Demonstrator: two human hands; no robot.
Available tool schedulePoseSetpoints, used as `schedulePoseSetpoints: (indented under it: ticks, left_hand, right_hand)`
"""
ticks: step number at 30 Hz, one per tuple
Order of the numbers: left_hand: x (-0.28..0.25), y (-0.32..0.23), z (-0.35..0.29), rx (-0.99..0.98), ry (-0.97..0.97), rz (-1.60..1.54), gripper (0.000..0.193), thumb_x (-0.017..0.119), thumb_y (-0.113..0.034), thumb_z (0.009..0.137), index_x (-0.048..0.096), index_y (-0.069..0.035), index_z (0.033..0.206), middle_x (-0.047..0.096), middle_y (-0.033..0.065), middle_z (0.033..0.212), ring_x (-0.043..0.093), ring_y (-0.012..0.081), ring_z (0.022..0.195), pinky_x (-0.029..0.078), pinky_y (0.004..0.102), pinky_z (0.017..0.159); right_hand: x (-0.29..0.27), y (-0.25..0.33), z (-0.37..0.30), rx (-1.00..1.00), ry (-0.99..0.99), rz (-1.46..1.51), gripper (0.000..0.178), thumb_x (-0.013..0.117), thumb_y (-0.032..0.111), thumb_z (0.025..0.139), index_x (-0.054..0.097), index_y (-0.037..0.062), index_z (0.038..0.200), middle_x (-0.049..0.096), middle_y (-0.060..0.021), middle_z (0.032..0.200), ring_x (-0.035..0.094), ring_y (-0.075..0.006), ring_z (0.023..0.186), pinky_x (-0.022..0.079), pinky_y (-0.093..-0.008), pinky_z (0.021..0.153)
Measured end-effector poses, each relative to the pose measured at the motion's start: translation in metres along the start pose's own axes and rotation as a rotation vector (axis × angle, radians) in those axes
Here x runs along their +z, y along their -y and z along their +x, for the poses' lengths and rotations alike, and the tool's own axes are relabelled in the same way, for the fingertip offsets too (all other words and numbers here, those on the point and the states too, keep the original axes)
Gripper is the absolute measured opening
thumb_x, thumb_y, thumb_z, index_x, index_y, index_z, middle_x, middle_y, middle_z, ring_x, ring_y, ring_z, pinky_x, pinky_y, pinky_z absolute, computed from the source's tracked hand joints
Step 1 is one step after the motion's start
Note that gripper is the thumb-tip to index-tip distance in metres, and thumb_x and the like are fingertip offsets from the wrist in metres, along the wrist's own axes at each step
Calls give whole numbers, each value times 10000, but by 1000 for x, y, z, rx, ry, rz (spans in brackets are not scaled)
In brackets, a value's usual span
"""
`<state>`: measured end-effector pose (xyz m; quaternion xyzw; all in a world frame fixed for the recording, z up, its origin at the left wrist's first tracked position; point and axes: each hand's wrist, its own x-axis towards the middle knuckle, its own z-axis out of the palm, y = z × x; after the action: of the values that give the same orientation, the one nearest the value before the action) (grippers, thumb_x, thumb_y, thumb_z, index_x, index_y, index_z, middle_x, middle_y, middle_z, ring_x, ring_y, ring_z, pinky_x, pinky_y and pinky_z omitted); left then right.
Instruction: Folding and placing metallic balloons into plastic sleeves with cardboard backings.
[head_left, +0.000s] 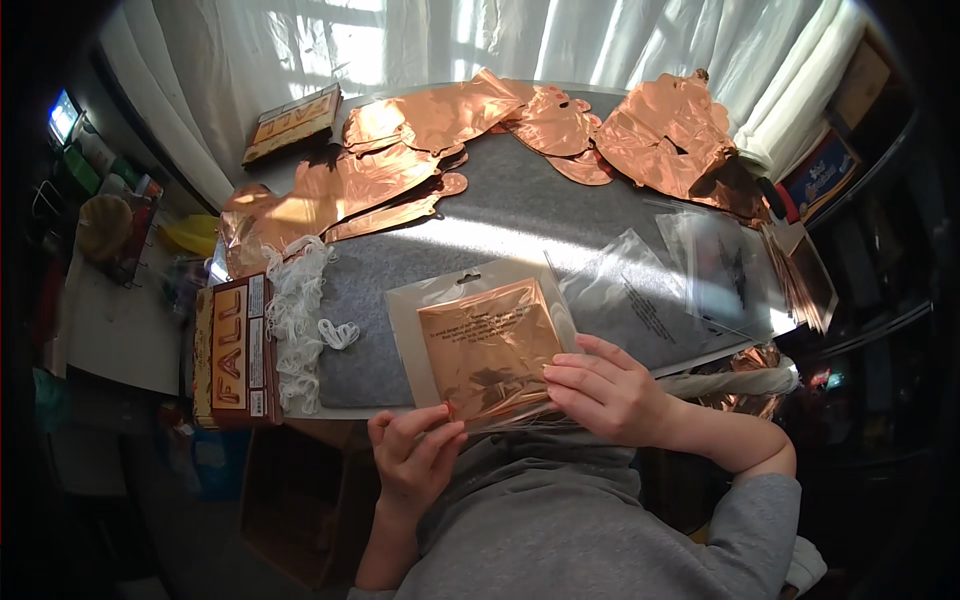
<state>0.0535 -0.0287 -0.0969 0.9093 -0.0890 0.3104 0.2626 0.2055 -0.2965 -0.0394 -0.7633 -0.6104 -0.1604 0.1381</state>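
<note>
A clear plastic bag (405,320) with a hang hole lies at the near edge of the table, with a folded copper foil balloon (490,365) inside it. The fingers of my left hand (415,455) pinch the bag at its lower left corner. On the right, my right hand (610,395) grips the bag's lower right side between thumb and fingers. Black print crosses the bag's front. Just left of the bag sits a small loop of white string (338,334).
Flat copper foil balloons (420,115) line the table's far side. At left are bundles of white string (298,320) and printed packages (232,350); another package stack (295,122) stands far left. Empty clear bags (630,285) and a stack of cards (800,270) lie right.
</note>
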Motion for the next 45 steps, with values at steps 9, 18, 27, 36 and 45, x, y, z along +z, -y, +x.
schedulePoseSetpoints:
  ticks: [9, 18, 27, 36, 45]
  left_hand:
    - [10, -13, 16, -169, -131, 42, 101, 780, -70, 897, 706, -119, 945, 735, 25, 947, 659, 210, 888, 425, 398, 892]
    - [5, -10, 22, -242, -88, -10, 100, 773, -68, 901, 685, -100, 938, 732, 42, 921, 652, 221, 849, 429, 393, 899]
    - [8, -11, 28, -300, -97, -50, 196, 806, -6, 870, 701, -67, 1023, 731, 46, 928, 655, 199, 809, 499, 350, 803]
    - [5, -15, 24, -481, -241, -17, 400, 781, 46, 799, 654, -37, 1169, 583, 149, 1398, 607, 215, 1160, 463, 292, 800]
    - [-8, -7, 30, -520, -45, -95, 375, 744, 39, 758, 771, -97, 1107, 494, 168, 1548, 555, 298, 1311, 481, 288, 754]
  right_hand:
    - [11, -21, 4, 301, -85, 459, 179, 849, 131, 856, 808, 106, 1028, 771, -1, 1024, 712, -177, 919, 524, -355, 933]
    - [-19, -23, 16, 291, 97, 669, 244, 855, 174, 880, 775, 90, 1094, 740, -17, 1065, 717, -190, 1073, 323, -526, 1270]
    - [1, -21, 10, 504, -23, 625, 144, 843, 54, 837, 702, 82, 834, 717, -43, 1058, 721, -206, 1008, 440, -524, 1193]
    - [2, -50, 22, 672, 205, 1025, 287, 816, 65, 876, 600, 70, 1065, 539, -57, 1117, 629, -155, 859, 534, -380, 848]
    - [14, -63, 19, 413, 138, 900, 247, 700, 21, 778, 580, 65, 989, 558, -75, 966, 591, -184, 749, 494, -357, 785]
